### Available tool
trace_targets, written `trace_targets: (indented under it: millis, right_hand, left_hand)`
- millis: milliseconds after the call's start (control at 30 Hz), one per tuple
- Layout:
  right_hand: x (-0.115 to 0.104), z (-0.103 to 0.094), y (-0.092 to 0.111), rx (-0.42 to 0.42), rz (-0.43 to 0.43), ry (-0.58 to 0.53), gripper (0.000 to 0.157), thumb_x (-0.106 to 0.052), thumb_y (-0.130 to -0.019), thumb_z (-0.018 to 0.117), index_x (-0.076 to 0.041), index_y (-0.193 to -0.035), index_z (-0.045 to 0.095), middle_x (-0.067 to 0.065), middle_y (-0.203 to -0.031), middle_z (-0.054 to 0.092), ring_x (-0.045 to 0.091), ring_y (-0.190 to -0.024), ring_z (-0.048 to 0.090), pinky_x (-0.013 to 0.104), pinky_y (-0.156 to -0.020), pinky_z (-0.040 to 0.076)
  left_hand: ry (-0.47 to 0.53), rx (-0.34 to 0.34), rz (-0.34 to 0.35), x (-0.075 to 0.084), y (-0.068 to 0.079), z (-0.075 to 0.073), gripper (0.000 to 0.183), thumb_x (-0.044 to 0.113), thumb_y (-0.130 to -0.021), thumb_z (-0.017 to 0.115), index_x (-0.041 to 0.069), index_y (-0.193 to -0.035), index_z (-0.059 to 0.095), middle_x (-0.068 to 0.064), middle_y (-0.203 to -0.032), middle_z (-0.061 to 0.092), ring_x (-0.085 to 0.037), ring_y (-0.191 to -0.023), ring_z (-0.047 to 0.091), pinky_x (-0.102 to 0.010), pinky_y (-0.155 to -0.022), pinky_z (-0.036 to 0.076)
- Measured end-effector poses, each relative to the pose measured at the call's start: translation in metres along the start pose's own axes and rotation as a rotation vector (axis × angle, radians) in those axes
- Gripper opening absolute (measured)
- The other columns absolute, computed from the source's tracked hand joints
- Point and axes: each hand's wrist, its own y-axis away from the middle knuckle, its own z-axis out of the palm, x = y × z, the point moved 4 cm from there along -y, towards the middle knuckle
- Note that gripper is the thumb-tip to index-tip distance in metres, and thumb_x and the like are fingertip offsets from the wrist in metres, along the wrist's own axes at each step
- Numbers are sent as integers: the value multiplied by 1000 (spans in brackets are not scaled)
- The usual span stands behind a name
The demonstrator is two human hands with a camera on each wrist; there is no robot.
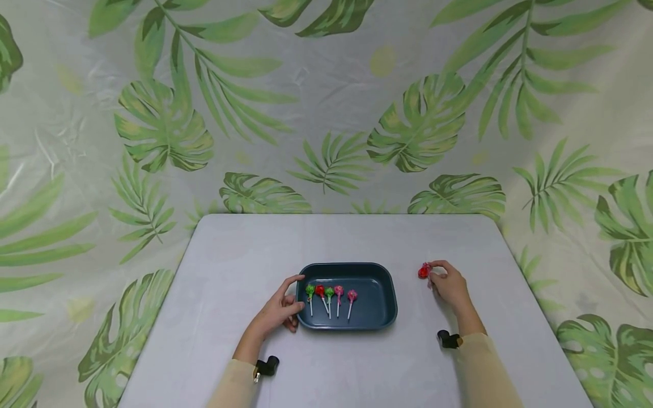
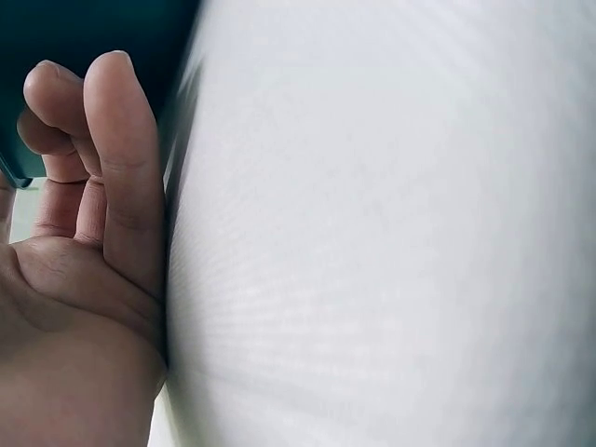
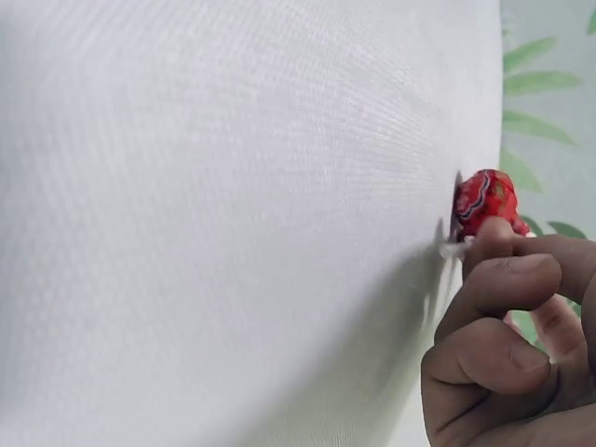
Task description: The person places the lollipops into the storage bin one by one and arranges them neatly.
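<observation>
My left hand holds the left end of a dark blue tray, with thumb and index finger at its rim. The left wrist view shows the curled fingers beside the tray's wall. Several wrapped lollipops lie in a row inside, heads toward the far side: a green one, a red one and a pink one among them. Right of the tray, my right hand pinches a red lollipop by its wrapped neck, close over the table; its fingers partly hide the stick.
A white cloth covers the table. Behind it and at both sides hangs a leaf-patterned sheet. Small black devices are strapped at both wrists, over pale yellow sleeves.
</observation>
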Motion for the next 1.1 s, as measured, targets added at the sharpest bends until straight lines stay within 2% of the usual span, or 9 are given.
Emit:
trace_targets:
  millis: [167,300,567,833,1100]
  right_hand:
    - [-2,3,-6,89,-36,67,36,-21,-102,59,-10,-136,60,6,-80,73,12,-63,56,26,-54,45]
    - [-3,5,-10,127,-75,110,34,-21,-101,60,-10,-133,60,10,-82,74,14,-64,57,27,-56,45]
    - [-6,6,-11,127,-105,140,42,-19,-98,61,-8,-138,56,9,-75,68,17,-62,55,29,-56,43]
    - [-4,5,-12,200,-74,165,32,-25,-98,65,-8,-124,60,17,-89,72,27,-75,62,30,-61,42]
    - [-6,2,-10,197,-83,145,32,-23,-95,69,-4,-120,61,14,-92,67,26,-78,59,30,-63,42]
  left_hand:
    - [-3,-2,-3,0,0,-1,76,15,-101,69,32,-164,30,0,-75,65,-18,-59,64,-38,-54,63]
    - [-3,-1,-4,-1,0,0,75,15,-101,69,33,-163,30,0,-76,65,-18,-59,65,-38,-54,64]
    - [-7,3,1,-1,0,0,74,15,-102,68,34,-163,30,0,-76,66,-17,-59,65,-36,-54,63]
    - [-3,21,-8,-1,1,0,73,16,-101,70,39,-160,33,-2,-75,65,-18,-58,65,-38,-54,63]
    - [-3,28,-9,-2,0,-1,73,17,-101,69,38,-160,33,-3,-75,65,-20,-58,66,-39,-54,63]
